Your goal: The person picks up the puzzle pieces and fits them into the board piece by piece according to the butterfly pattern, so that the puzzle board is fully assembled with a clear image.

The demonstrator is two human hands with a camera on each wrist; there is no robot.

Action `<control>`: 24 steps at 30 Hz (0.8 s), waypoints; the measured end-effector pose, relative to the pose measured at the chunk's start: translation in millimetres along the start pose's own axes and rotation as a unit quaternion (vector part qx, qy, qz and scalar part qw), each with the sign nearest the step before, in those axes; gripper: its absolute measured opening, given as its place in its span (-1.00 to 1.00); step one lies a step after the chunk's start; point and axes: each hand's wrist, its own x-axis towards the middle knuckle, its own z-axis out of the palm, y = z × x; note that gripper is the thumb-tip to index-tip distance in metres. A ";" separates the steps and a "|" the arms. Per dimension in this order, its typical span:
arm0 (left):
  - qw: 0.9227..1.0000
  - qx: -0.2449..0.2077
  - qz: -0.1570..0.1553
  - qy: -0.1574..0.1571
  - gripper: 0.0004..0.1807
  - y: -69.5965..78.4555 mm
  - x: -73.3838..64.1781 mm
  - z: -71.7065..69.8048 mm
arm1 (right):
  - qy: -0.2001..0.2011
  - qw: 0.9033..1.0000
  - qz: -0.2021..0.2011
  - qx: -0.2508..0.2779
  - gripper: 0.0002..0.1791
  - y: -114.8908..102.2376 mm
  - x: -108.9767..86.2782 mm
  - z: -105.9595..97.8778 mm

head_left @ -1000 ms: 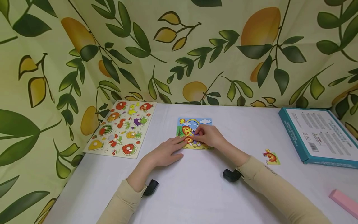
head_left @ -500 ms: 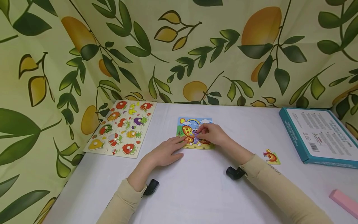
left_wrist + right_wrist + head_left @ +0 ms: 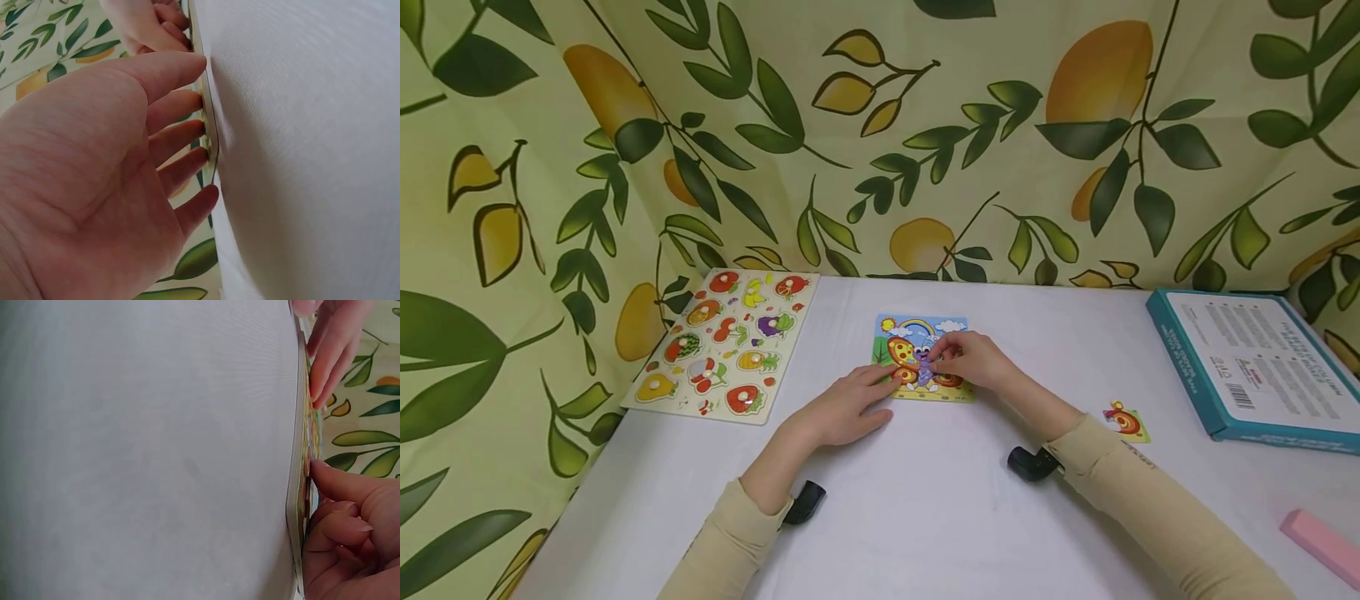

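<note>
Head view: the right hand (image 3: 976, 361) has slid a little to its right, so more of the butterfly puzzle (image 3: 916, 355) shows, flat on the surface (image 3: 925, 492). One loose wing piece (image 3: 1126, 423) isn't in yet.

Left wrist view: the left hand (image 3: 119, 169) touches the puzzle with straight, spread fingers.

Right wrist view: curled fingers, thumb on the puzzle; I can't tell if they're pinching anything.

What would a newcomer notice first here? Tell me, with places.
Probably the fruit-patterned curtain, filling the background. Next, the butterfly puzzle on the white table, with the left hand and right hand at it. The fruit board lies left of it, the teal box to its right.
</note>
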 end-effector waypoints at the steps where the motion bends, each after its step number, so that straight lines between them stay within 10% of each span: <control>1: 1.000 0.000 0.000 0.000 -0.41 0.2 0.1 0.1 | 0.002 1.000 0.001 0.000 -0.86 -0.6 -0.2 0.3; 24: 0.997 0.037 0.057 -0.034 -0.39 14.3 17.8 1.6 | -0.009 0.999 -0.012 -0.029 -0.87 2.4 0.2 -1.2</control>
